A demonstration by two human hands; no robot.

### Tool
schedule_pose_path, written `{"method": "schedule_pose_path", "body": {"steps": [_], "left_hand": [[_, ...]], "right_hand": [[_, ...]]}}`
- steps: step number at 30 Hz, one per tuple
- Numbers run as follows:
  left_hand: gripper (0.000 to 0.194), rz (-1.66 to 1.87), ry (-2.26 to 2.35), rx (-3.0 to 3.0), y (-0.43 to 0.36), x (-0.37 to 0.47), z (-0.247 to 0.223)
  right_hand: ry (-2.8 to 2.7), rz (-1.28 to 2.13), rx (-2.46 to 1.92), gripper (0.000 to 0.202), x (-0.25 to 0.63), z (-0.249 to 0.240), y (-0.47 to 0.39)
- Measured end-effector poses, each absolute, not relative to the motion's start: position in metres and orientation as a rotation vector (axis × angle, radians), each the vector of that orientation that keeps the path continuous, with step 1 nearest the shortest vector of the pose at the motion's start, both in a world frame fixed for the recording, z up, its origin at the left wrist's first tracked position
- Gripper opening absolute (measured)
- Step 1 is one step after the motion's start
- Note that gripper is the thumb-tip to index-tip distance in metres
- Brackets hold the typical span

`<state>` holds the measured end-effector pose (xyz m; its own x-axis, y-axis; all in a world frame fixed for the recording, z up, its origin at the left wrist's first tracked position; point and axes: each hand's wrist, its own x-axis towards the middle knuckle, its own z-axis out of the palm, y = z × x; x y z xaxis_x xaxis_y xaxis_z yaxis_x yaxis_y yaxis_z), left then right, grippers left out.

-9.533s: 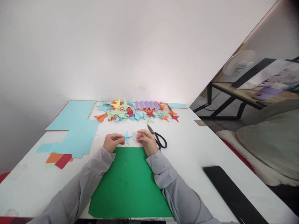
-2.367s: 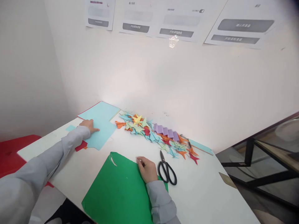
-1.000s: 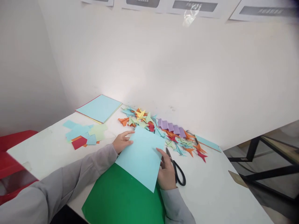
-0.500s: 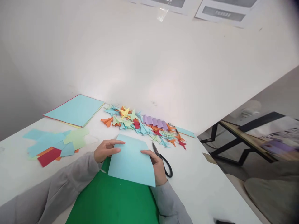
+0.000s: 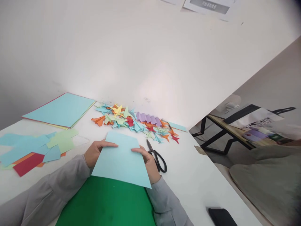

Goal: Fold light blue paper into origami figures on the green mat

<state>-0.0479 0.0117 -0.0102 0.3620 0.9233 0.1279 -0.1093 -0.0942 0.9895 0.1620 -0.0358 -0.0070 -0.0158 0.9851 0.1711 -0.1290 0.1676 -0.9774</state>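
Note:
A light blue sheet of paper point(image 5: 119, 163) is held up between my two hands, tilted over a green mat point(image 5: 105, 204). My left hand point(image 5: 95, 153) grips its left edge, index finger lying across the front and the other fingers hidden behind. On the opposite edge my right hand point(image 5: 149, 163) pinches the sheet in the same way. Black-handled scissors point(image 5: 156, 157) lie on the table just beyond my right hand, partly covered by it. Farther back spreads a pile of small folded paper shapes point(image 5: 119, 121) in several colours, with a pleated purple strip point(image 5: 148, 118) among them.
At the left lie cut paper pieces point(image 5: 28, 147), a red one on top. Behind them is a stack of coloured sheets point(image 5: 61, 110) against the wall. A black object point(image 5: 222, 217) sits near the table's right edge. Beyond that edge stands a low table point(image 5: 225, 130) with a bag.
My left hand has slid from the front of the sheet to its left edge, its thumb now behind. The sheet is tilted more towards me. The whole view has shifted to the right.

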Motion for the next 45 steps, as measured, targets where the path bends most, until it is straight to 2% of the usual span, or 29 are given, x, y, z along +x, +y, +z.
{"method": "schedule_pose_path", "body": {"steps": [3, 9, 14, 19, 29, 35, 38, 42, 43, 45], "left_hand": [[0.031, 1.063, 0.793, 1.364, 0.011, -0.047, -0.01], [0.024, 1.211, 0.875, 1.401, 0.007, -0.043, -0.004], [0.018, 1.174, 0.899, 1.374, 0.009, -0.042, -0.003], [0.018, 1.102, 0.832, 1.427, 0.009, -0.043, -0.005], [0.016, 0.972, 0.927, 1.298, 0.005, -0.041, -0.001], [0.025, 0.973, 1.023, 1.274, 0.005, -0.041, 0.0], [0.028, 0.96, 1.063, 1.282, 0.005, -0.041, -0.001], [0.029, 0.958, 1.101, 1.34, 0.003, -0.041, -0.004], [0.028, 0.973, 1.118, 1.357, 0.003, -0.041, -0.004], [0.029, 1.015, 1.137, 1.384, 0.003, -0.041, -0.003]], "right_hand": [[-1.225, 1.189, -0.971, 0.037, 0.163, -0.01, -0.035], [-1.076, 1.174, -1.082, 0.021, 0.169, -0.025, -0.03], [-1.063, 1.148, -1.093, 0.028, 0.169, -0.028, -0.03], [-1.097, 1.176, -0.995, 0.026, 0.166, -0.029, -0.032], [-1.192, 1.068, -1.163, 0.023, 0.159, -0.014, -0.036], [-1.202, 1.015, -1.147, 0.024, 0.156, -0.015, -0.036], [-1.173, 1.022, -1.131, 0.032, 0.156, -0.018, -0.035], [-0.975, 1.079, -1.073, 0.073, 0.155, -0.022, -0.034], [-0.928, 1.098, -1.079, 0.076, 0.156, -0.022, -0.033], [-0.902, 1.136, -1.103, 0.064, 0.157, -0.022, -0.032]]}}
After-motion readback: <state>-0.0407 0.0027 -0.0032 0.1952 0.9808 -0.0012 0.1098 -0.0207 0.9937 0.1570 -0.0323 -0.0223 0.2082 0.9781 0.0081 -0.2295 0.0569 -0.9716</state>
